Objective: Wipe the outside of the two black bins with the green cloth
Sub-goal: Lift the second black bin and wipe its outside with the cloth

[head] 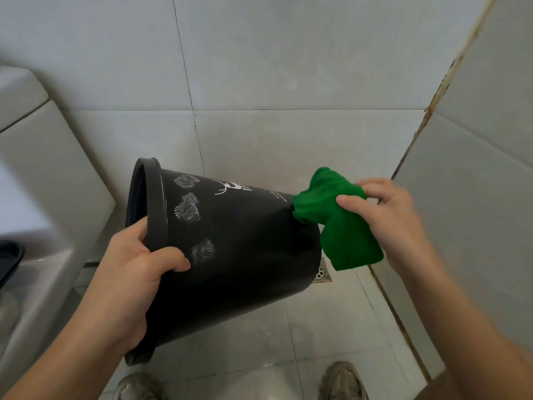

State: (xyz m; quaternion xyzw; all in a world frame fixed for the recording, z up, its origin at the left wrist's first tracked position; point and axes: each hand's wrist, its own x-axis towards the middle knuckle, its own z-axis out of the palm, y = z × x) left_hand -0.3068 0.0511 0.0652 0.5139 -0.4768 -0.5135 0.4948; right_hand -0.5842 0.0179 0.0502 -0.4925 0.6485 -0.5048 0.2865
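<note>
**Bin held sideways over tiled bathroom floor, cloth at its base**

Pale grey tiles (pixel 259 67) cover the floor and the walls, with a stained, brownish joint running down the corner on the right. At the left edge stands a white ceramic fixture (pixel 37 174), and a small piece of a dark object (pixel 10 261) shows at the far left edge; what it is cannot be told. A metal floor drain (pixel 323 272) lies in the floor, partly hidden behind the bin.

One black bin (pixel 245 255) is held off the floor, tipped on its side with the open mouth facing left and the base pointing right. Its outer wall carries a white printed logo and several scuffed whitish patches near the rim. The left hand (pixel 135 284) grips the rim, thumb curled over the outside wall and the other fingers hooked inside the mouth.

The right hand (pixel 389 220) holds the green cloth (pixel 340 223) bunched up, thumb and fingers pinched round it. The leading fold of the cloth touches the bin at the edge of its base, while the rest hangs down from the hand, just beside the bin's bottom.

Two grey-beige shoes (pixel 343 382) show at the bottom of the view, standing on the tiles below the bin.
</note>
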